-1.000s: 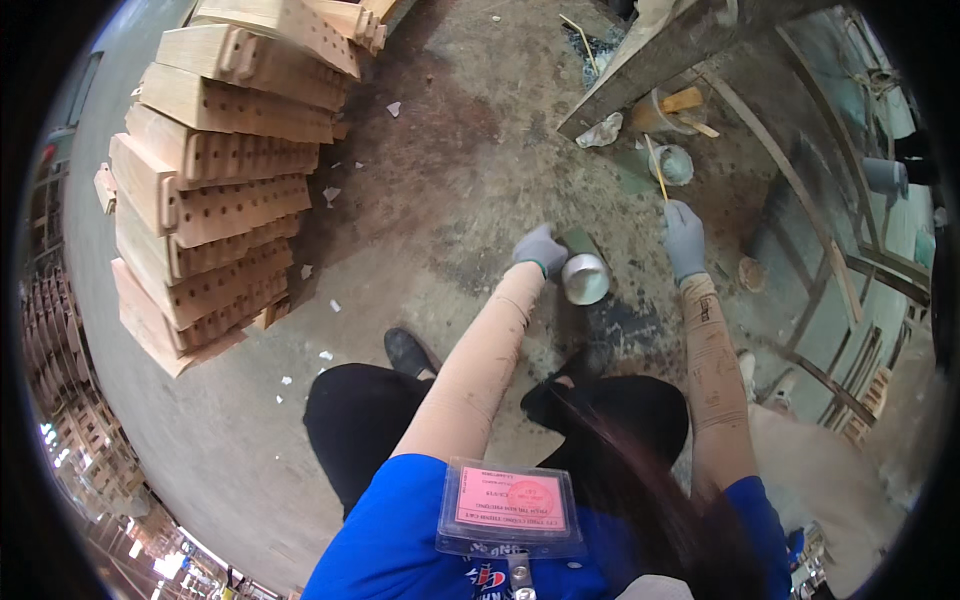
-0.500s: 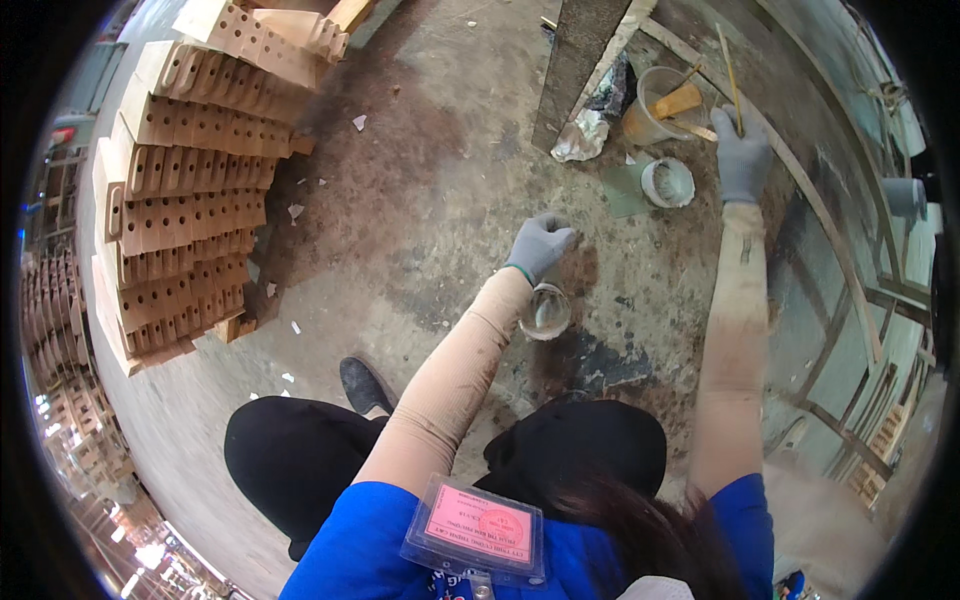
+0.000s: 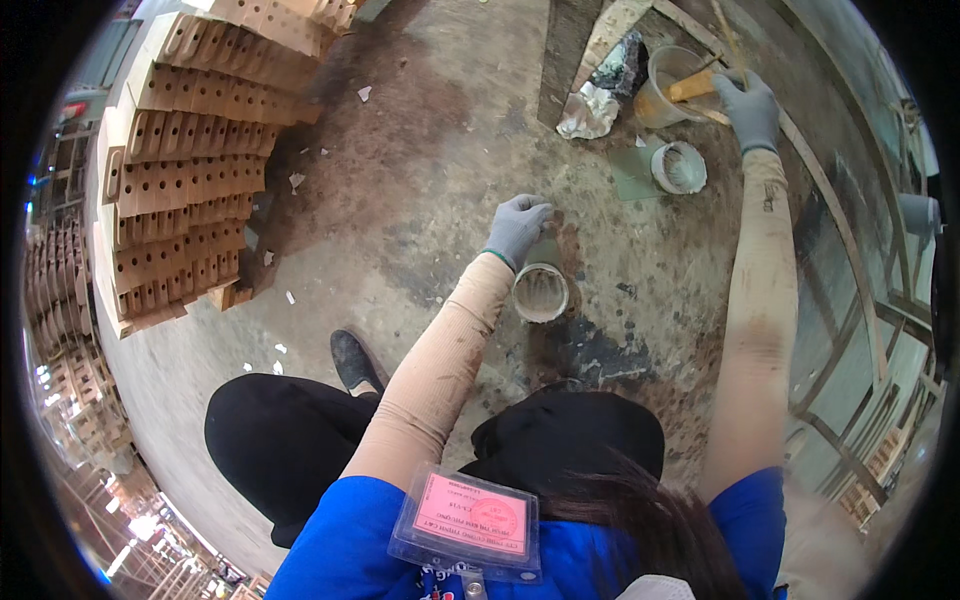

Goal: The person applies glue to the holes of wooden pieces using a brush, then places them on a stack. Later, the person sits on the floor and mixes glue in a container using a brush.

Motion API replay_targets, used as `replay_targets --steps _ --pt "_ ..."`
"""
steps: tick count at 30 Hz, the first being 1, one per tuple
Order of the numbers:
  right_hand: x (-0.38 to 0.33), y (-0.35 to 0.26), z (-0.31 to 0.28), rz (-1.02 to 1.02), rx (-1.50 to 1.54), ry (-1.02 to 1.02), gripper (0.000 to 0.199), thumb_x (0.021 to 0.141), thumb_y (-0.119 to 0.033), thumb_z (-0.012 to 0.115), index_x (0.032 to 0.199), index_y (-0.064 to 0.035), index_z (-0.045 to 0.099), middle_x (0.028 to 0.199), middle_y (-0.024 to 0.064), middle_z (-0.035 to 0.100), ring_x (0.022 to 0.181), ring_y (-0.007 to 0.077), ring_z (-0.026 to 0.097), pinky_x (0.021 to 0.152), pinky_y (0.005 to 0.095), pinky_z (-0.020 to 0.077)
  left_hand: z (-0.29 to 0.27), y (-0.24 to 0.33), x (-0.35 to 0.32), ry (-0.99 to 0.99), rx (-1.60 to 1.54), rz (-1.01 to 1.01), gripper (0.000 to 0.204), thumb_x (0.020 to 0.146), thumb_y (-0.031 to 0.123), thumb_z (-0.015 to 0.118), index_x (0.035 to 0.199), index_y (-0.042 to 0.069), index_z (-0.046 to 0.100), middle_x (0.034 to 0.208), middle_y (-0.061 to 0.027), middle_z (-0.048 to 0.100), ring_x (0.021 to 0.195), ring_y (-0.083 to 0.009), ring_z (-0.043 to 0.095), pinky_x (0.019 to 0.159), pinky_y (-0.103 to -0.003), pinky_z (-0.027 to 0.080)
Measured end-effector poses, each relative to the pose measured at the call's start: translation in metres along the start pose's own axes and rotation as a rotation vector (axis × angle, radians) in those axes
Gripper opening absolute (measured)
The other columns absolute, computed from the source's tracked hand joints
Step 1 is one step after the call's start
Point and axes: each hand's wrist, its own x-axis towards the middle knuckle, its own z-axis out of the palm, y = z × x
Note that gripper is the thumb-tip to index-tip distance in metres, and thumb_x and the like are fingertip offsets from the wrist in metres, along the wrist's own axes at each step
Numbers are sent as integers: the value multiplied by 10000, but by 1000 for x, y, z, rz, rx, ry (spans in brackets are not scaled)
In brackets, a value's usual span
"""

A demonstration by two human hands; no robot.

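Observation:
My left hand, in a grey glove, is closed with its fingertips pinched together. It hovers just beyond a small round cup with a whitish rim; whatever the fingers hold, if anything, is too small to make out. At the far right my right hand, also gloved, is closed around a thin wooden stick that points up and away. Beside that hand stands a clear plastic tub with a flat wooden handle leaning in it. A white-crusted cup sits nearer, partly on a greenish flat sheet.
Drilled wooden blocks are stacked high on the left. Crumpled foil lies by a dark board at the far side. A curved strip and frame bars run along the right. Paper scraps dot the stained floor.
My right hand has shifted slightly right and farther away with the stick. My left hand has drawn slightly left and away, still pinched. The view has shifted a little.

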Motion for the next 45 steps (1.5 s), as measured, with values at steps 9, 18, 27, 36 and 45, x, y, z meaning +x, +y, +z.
replay_targets --steps 9,18,27,36,45 --pt "-3 -14 -39 -10 170 166 345 742 -311 696 938 -27 681 783 87 674 724 151 618 672 282 465 25 19 -5 -92 10 17 204 831 189 628 979 48 626 829 -17 619 733 -113 581 653 -270 484" --pt "-168 -69 -40 408 747 504 305 835 -212 642 618 -94 463 542 -40 426 472 56 383 439 232 286 39 25 -23 -380 31 127 311 914 248 506 1141 61 607 1172 -77 571 865 -135 595 784 -295 521" --pt "-285 -48 49 718 975 78 256 910 -225 540 977 17 593 629 -17 503 486 49 403 441 205 317 73 -9 -13 -114 -327 -24 249 854 209 631 975 -8 643 871 -54 639 740 -109 574 646 -231 472" --pt "-263 3 66 293 328 -71 306 917 -256 519 963 20 643 820 124 629 716 186 592 673 303 467 54 -15 -18 -193 -48 43 216 875 198 602 902 -10 652 754 2 601 640 -63 519 587 -214 431" --pt "-265 -15 47 547 638 -413 271 927 -234 521 913 30 577 843 89 619 731 144 604 639 272 480 65 1 -4 -293 263 211 255 831 199 628 912 -41 660 732 -29 621 627 -96 549 579 -243 458"
